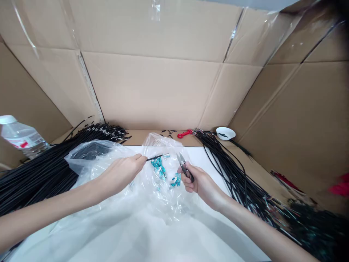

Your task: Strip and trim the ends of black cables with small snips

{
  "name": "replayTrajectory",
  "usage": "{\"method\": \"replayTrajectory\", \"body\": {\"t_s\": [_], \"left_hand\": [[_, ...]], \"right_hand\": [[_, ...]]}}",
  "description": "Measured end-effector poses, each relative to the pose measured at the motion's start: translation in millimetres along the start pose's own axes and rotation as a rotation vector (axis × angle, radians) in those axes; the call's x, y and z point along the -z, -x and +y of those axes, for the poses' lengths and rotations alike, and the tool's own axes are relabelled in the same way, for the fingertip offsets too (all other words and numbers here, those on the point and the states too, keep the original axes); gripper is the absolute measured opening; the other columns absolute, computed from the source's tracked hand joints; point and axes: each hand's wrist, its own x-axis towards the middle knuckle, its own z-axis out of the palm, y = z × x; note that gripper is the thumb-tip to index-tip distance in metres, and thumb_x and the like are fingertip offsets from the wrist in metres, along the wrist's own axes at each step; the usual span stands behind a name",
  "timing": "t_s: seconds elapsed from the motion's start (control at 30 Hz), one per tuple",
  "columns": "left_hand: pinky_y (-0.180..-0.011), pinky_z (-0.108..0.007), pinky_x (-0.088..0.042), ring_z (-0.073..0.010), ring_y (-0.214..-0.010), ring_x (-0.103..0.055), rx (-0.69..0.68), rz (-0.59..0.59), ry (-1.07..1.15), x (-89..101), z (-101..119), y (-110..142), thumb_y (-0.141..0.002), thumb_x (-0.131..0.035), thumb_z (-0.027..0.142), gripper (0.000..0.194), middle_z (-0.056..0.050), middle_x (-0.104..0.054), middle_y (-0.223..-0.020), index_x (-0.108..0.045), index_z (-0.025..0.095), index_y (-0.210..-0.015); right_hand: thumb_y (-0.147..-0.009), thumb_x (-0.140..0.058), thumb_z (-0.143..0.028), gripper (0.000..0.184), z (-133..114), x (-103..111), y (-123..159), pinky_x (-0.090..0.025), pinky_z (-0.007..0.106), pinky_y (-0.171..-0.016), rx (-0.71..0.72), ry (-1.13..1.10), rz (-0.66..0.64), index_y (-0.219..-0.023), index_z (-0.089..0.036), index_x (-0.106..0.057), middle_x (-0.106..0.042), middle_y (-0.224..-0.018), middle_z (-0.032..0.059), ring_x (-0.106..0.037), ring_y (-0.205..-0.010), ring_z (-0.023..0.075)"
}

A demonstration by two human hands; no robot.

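Note:
My left hand [136, 162] is closed on a black cable [154, 158], whose stripped end points right with thin wires showing at the tip. In my right hand [196, 177] is a pair of thread snips [184, 166], blades apart and pointing up and left. The blades are a short way right of the cable's tip and do not touch it. Below and between both hands lies a clear plastic bag [163, 198] holding small teal pieces [158, 167], too small to name exactly.
A thick bundle of black cables [40, 167] lies at left, beside a water bottle [23, 136]. More cables [231, 171], red-handled scissors [185, 134] and a white bowl [225, 131] with small black pieces are at right. Cardboard walls [152, 91] enclose the back and sides.

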Motion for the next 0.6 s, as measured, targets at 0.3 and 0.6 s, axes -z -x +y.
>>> {"method": "replayTrajectory", "body": {"t_s": [0.3,0.6], "left_hand": [[-0.051,-0.027,-0.037,-0.0197,-0.062,-0.064,-0.17,-0.301,-0.263,2.4,20,0,-0.085,-0.038,-0.006,0.033,-0.007,-0.068,-0.089,-0.054,0.015,-0.105],[-0.051,-0.026,-0.031,-0.0148,-0.046,-0.05,-0.174,-0.197,-0.282,4.1,20,2,-0.083,-0.038,-0.008,0.032,0.001,-0.057,-0.061,-0.056,0.015,-0.097]], "right_hand": [[-0.08,-0.065,-0.07,0.051,9,-5,-37,-0.047,0.04,-0.084,0.021,0.096,0.063,-0.075,-0.019,-0.061,-0.076,-0.089,0.009,-0.067,-0.09,0.0239],[-0.087,-0.05,-0.07,0.057,4,24,-52,-0.038,0.05,-0.105,0.216,0.44,0.246,-0.078,-0.02,-0.074,-0.074,-0.101,0.0106,-0.06,-0.104,0.0283]]}}
